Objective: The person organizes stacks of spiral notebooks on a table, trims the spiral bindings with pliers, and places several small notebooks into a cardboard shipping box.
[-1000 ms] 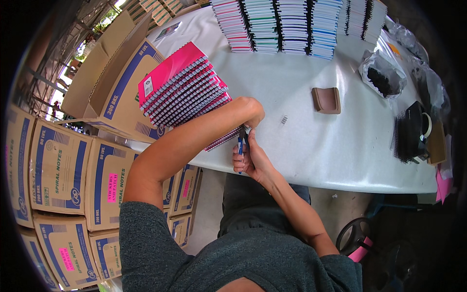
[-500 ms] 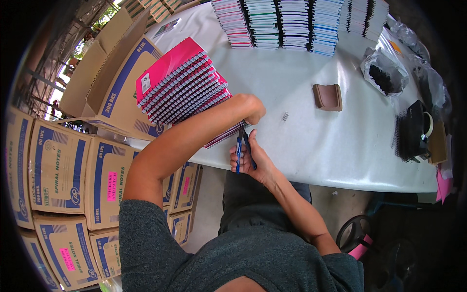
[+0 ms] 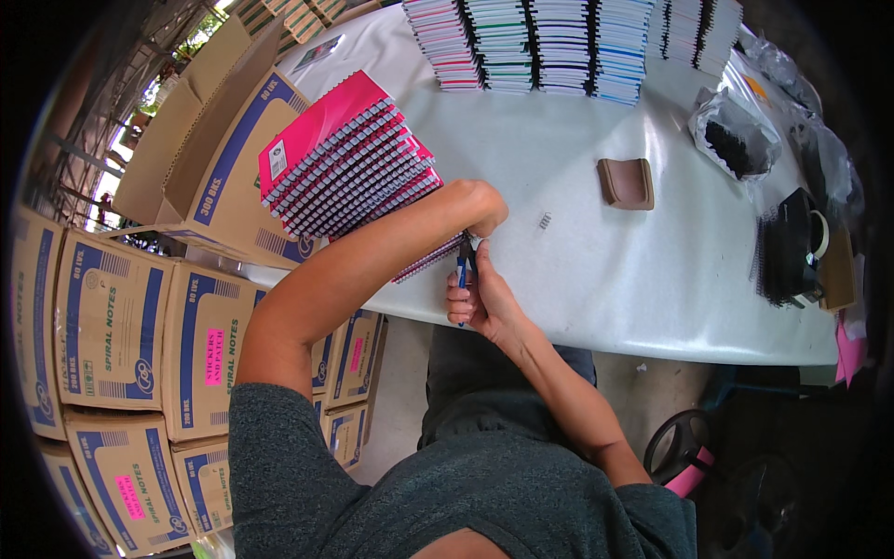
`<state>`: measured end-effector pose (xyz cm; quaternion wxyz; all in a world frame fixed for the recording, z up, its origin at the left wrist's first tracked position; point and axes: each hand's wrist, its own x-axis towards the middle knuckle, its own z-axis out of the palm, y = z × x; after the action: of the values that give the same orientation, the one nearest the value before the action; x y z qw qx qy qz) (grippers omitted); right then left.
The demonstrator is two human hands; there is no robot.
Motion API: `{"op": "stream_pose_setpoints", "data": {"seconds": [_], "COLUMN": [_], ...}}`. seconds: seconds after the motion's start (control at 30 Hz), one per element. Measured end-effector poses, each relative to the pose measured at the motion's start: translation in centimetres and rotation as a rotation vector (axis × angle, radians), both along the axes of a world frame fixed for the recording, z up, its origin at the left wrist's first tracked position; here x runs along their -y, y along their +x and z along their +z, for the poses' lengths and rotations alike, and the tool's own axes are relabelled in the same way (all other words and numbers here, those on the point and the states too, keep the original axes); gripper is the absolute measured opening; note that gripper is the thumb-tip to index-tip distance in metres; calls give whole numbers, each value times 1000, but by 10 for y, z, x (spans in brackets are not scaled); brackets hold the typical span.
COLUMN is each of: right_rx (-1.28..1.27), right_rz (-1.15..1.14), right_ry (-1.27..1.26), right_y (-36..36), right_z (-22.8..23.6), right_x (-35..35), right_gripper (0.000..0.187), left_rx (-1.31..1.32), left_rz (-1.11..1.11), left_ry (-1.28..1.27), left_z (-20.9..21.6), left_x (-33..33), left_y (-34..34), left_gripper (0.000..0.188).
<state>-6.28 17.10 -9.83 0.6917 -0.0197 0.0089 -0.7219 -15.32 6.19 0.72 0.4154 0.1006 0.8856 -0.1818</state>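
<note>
My right hand (image 3: 489,300) is wrapped round blue-handled pliers (image 3: 462,267) at the table's near edge. Their dark jaws point up to the spiral edge of a pink notebook (image 3: 436,261), which shows partly below my left forearm. Bent over that same spot is my left hand (image 3: 486,211); its fingers are turned away, so I cannot see what they hold. Just beyond my left forearm rises a stack of pink spiral notebooks (image 3: 349,154), their coils facing me. A small loose piece of wire coil (image 3: 545,221) lies to the right of my hands.
A brown curved block (image 3: 627,184) lies right of centre on the white-covered table (image 3: 577,279). Tall notebook stacks (image 3: 563,47) line the far side. A plastic bag of black coils (image 3: 731,149) and a tape dispenser (image 3: 801,247) stand right. Cardboard cartons (image 3: 112,317) crowd the left.
My right hand has squeezed the pliers' handles, which were spread apart before, closer together. My left hand has stayed in place.
</note>
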Motion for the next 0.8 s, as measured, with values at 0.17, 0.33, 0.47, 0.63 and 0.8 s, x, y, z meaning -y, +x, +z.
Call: {"op": "stream_pose_setpoints", "data": {"seconds": [0.17,0.33,0.47,0.63,0.8], "right_rx": [-169,-164,64,24,-132], "right_rz": [-78,-119,13,50,-43], "right_ry": [373,627,63,100,597], "right_y": [12,14,-1,5,12], "right_z": [18,42,-9,-8,28], "right_x": [-3,4,5,0,3], "right_gripper": [81,80,82,83,86], "left_rx": [-61,-38,-76,-106,-118], "left_rz": [13,17,26,10,37], "left_ry": [32,21,33,67,73], "left_z": [-6,-1,8,4,11], "left_x": [5,3,-7,-1,-6], "left_y": [5,7,7,17,19], "left_gripper": [25,29,32,34,34]}}
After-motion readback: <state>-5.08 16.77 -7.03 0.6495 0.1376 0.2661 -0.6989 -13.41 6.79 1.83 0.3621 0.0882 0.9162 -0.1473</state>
